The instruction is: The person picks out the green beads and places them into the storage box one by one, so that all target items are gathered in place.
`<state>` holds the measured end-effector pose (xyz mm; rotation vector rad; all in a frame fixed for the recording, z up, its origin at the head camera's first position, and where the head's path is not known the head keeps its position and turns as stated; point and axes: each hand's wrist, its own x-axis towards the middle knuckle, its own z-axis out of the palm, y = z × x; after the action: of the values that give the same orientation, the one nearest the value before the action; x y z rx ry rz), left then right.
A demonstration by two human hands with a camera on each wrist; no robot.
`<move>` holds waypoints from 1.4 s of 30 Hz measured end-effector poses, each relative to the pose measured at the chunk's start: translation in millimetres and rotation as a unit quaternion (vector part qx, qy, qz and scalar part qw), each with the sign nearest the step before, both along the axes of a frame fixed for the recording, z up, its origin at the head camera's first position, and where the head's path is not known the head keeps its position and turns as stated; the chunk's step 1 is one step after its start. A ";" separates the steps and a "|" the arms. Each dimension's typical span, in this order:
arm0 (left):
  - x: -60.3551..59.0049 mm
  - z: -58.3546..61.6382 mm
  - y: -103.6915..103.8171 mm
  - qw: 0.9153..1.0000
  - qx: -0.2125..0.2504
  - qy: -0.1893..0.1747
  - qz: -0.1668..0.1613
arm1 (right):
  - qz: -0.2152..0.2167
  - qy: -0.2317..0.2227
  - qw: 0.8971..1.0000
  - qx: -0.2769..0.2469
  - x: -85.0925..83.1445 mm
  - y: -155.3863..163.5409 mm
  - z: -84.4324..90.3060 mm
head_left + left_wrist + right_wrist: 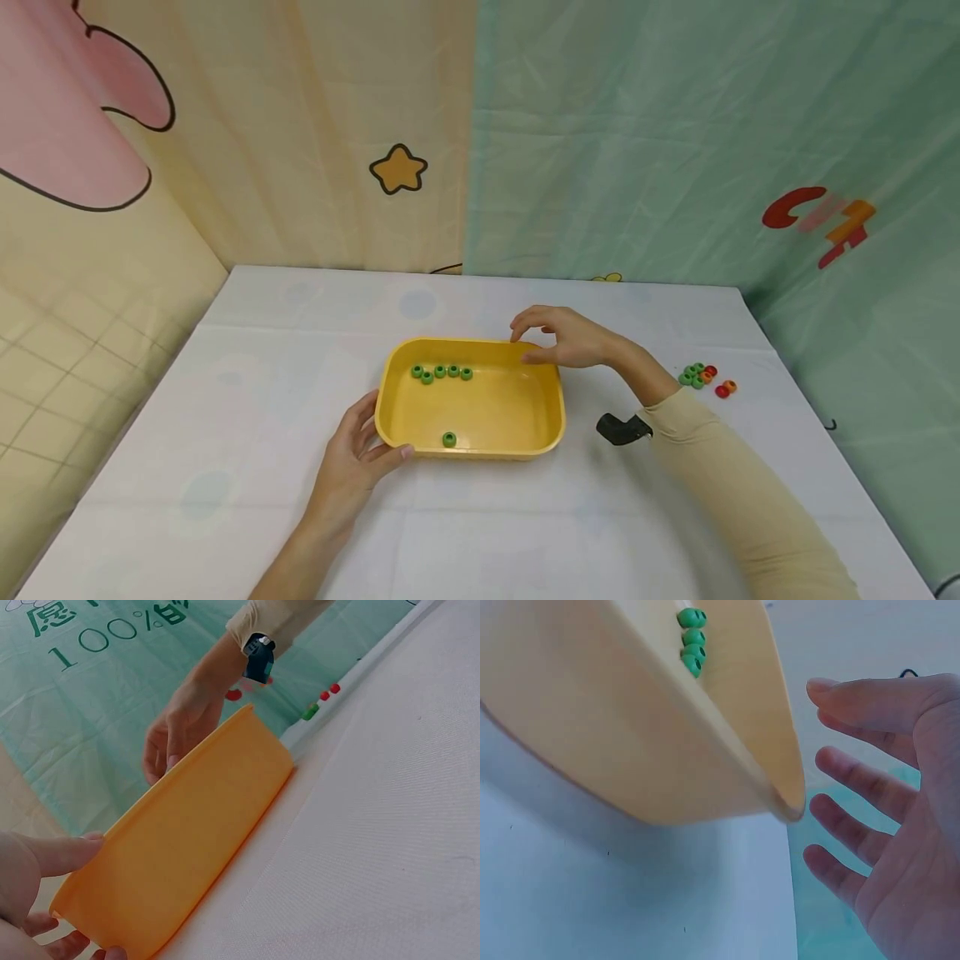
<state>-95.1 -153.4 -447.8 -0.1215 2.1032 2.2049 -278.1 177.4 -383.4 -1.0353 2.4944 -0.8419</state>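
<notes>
A yellow tray [557, 398] stands mid-table on a white cloth. Inside it, several green beads [441, 372] form a row near the far wall, and a single green bead [449, 439] lies by the near wall. My left hand [367, 442] pinches the tray's near left corner, thumb [56, 853] over the rim and fingers under it. My right hand [542, 342] hovers at the far right corner with fingers [855, 769] spread and holds nothing. From the right wrist, the tray [630, 727] and its bead row [692, 641] show up close.
A small heap of green, red and orange beads [703, 377] lies on the table to the right of the tray. A black wrist camera [622, 428] sits on my right forearm. Printed curtains close the back and both sides.
</notes>
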 end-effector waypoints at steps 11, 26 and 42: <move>-0.9 -3.8 -1.1 1.000 -0.014 -0.011 0.002 | -0.044 -0.010 0.999 0.004 3.4 27.8 -2.5; 0.6 -1.9 -0.1 1.000 -0.005 -0.002 0.002 | -0.099 -0.012 0.995 -0.004 7.0 78.3 4.9; -0.6 -5.3 0.7 1.000 -0.008 0.006 0.002 | -0.175 -0.037 0.984 -0.003 11.8 147.7 2.7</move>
<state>-95.7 -152.7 -453.1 -0.1139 2.1284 2.1976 -266.3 325.1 -380.7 -0.5590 2.6500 -0.9631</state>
